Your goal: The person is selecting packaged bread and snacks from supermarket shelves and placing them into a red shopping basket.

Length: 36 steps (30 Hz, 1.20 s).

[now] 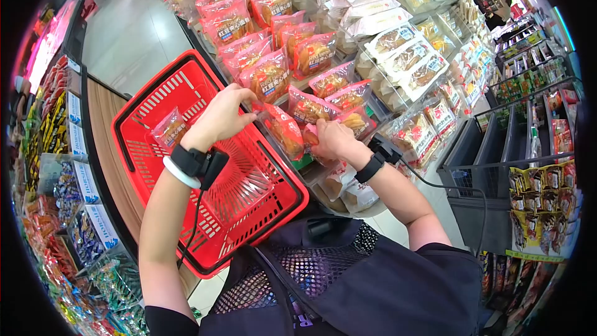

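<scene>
My left hand (222,115) reaches over the red shopping basket (208,267), its thumb and fingers closed at the edge of a red-wrapped bread packet (283,129). That packet hangs tilted between the basket's rim and the shelf. My right hand (339,141) is at the front of the shelf, fingers curled onto a pink-edged bread packet (310,134), mostly hidden behind them. Just beyond the hands lie more pink bread packets (311,106). Inside the basket, one bread packet (170,129) rests near the left side, partly behind my left wrist.
Rows of red bean bread packets (267,74) and white-wrapped breads (404,59) fill the display ahead. A wood-edged candy shelf (106,143) runs along the left. Dark racks (485,149) with snack packs stand at the right. Cables trail from both wrists.
</scene>
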Each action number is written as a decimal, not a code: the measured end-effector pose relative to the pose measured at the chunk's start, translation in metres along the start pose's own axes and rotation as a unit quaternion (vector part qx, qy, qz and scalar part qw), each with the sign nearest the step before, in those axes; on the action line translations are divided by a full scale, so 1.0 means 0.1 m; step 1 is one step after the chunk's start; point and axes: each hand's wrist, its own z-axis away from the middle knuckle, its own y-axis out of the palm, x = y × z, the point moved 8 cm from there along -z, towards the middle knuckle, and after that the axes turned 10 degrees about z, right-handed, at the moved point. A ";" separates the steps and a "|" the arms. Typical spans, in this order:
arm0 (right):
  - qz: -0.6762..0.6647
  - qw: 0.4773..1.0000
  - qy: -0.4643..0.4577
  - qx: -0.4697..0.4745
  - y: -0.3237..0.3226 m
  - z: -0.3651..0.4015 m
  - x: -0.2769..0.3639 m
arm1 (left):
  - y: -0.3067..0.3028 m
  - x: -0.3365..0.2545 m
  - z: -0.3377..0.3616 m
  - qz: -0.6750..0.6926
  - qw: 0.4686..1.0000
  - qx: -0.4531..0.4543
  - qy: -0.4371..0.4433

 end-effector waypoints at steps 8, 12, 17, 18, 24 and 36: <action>0.006 0.997 0.050 -0.062 -0.21 0.02 -0.41 | -0.04 0.05 0.23 0.022 0.999 0.005 -0.030; 0.042 0.991 0.053 -0.117 -0.07 0.01 -0.23 | -0.06 0.09 0.20 0.015 1.000 -0.007 -0.009; 0.003 0.991 0.096 -0.097 0.00 -0.05 -0.40 | -0.30 0.42 0.33 0.022 0.997 -0.046 -0.064; 0.007 0.991 0.076 -0.111 0.00 -0.05 -0.42 | -0.40 0.56 0.39 0.029 0.993 -0.064 -0.093; -0.074 0.985 0.025 -0.157 -0.03 0.11 -0.16 | -0.92 1.75 0.89 -0.005 0.944 -0.195 -0.265; 0.029 0.983 0.043 -0.178 0.08 0.03 -0.19 | -0.58 2.84 1.38 -0.172 0.874 -0.213 -0.402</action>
